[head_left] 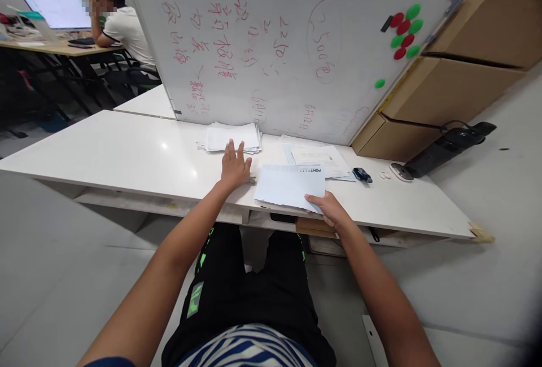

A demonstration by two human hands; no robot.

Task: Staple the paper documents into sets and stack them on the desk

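My right hand grips the lower right corner of a pale envelope-like paper with dark print along its top right edge. The thumb lies on top and the other fingers are mostly hidden beneath it. My left hand has its fingers spread, close to the front of a stack of white papers; I cannot tell whether the fingertips touch it. A small metallic object, partly covered, lies between my left hand and the pale paper. Behind the pale paper lie loose printed sheets.
A whiteboard with red writing and round magnets stands along the desk's back edge. Cardboard boxes, a black bottle, a mouse and a dark blue watch-like item are at right. A person sits at another desk.
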